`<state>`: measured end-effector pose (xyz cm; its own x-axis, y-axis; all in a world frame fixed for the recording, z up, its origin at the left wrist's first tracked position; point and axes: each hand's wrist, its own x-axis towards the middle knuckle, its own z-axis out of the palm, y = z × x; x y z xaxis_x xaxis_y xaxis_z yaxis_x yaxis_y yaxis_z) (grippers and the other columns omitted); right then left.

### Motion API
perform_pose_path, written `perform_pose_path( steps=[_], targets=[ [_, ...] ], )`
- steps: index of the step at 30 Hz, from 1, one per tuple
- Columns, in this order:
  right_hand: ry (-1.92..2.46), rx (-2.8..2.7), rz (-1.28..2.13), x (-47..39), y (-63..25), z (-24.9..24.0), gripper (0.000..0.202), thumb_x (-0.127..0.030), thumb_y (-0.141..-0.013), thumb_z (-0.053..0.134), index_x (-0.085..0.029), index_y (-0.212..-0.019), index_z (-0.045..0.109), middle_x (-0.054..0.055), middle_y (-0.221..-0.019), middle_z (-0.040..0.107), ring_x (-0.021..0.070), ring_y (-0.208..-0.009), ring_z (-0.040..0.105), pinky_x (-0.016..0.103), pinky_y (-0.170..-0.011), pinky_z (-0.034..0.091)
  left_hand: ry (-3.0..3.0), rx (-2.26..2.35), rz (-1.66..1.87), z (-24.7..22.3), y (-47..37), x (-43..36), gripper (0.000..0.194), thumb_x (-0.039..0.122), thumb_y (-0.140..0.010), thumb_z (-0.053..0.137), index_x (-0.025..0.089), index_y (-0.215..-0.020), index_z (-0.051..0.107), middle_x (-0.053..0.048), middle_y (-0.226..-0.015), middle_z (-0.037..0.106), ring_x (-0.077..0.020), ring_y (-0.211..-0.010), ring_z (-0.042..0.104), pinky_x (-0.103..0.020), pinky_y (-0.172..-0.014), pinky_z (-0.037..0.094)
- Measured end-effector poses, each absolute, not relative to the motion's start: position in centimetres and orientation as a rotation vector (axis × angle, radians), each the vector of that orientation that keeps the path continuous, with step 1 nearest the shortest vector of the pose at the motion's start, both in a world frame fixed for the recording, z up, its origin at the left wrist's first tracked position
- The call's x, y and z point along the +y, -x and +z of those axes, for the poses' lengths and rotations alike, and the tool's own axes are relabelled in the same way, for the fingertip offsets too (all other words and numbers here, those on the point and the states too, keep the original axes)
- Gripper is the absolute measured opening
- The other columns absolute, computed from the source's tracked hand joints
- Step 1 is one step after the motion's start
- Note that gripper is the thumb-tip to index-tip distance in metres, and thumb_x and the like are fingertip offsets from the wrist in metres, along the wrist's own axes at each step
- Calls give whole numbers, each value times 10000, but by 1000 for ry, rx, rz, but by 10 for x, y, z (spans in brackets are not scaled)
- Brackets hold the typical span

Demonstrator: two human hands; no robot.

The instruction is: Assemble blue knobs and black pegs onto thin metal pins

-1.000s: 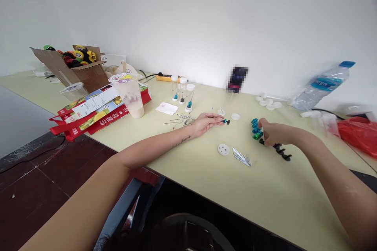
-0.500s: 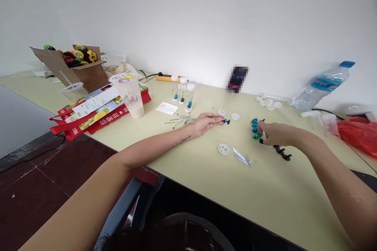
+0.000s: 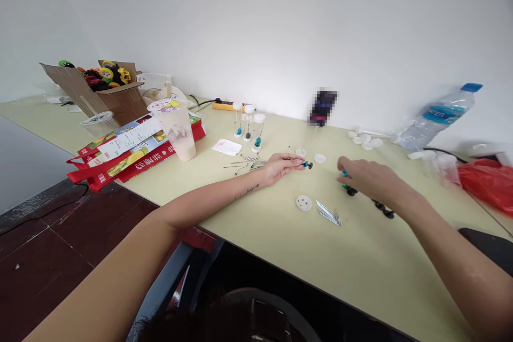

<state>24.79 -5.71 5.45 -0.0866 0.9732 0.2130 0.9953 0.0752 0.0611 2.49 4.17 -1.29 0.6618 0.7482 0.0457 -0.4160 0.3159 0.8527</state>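
Observation:
Between the fingertips of my left hand [image 3: 282,168] is a small blue and black piece [image 3: 306,164]. My right hand [image 3: 366,176] is over a group of small blue, green and black pieces [image 3: 350,190] and partly covers them; whether its fingers hold one I cannot make out. Black pieces [image 3: 383,209] lie below that hand. In front of my hands are a white disc with holes [image 3: 304,203] and a row of thin metal pins [image 3: 328,213]. Two small white round parts [image 3: 319,158] lie just beyond my left fingertips.
Three clear tubes [image 3: 257,133] stand behind my left hand, near a white paper [image 3: 226,147]. At left are a drink cup [image 3: 176,131], a red bag [image 3: 140,160] and a cardboard box [image 3: 124,104]. A water bottle [image 3: 441,115] leans at the back right.
My right hand has moved left, over the blue and green pieces, covering more of them. A black piece near its fingers has shifted slightly left. My left hand stays in place.

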Motion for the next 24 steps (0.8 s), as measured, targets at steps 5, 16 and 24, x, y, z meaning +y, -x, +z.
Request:
perform_pose_path(
  steps=[5, 16, 24],
  targets=[
    [1772, -2092, -6, -53, -199, 34, 263, -380, -906, 423, -259, -1140, 420, 48, -943, 627, 201, -705, 593, 334, -617, 441, -941, 396, 802, -11, -25, 39, 177, 94, -673, 755, 86, -845, 715, -91, -882, 720, -157, -807, 691, -379, -1019, 438],
    [1414, -1859, 431, -37, -206, -3, 267, -384, -889, 507, -241, -1110, 460, 42, -928, 637, 201, -774, 638, 383, -740, 509, -959, 376, 797, -14, -25, 40, 209, 117, -660, 774, 84, -857, 714, -76, -824, 720, -152, -810, 683, -384, -1013, 428],
    [1383, -1796, 489, -37, -205, -2, 218, -432, -887, 512, -235, -981, 505, 27, -830, 645, 189, -688, 617, 369, -703, 501, -964, 389, 809, -13, -25, 39, 198, 103, -654, 770, 81, -842, 713, -79, -858, 721, -143, -809, 681, -375, -1017, 428]
  ],
)
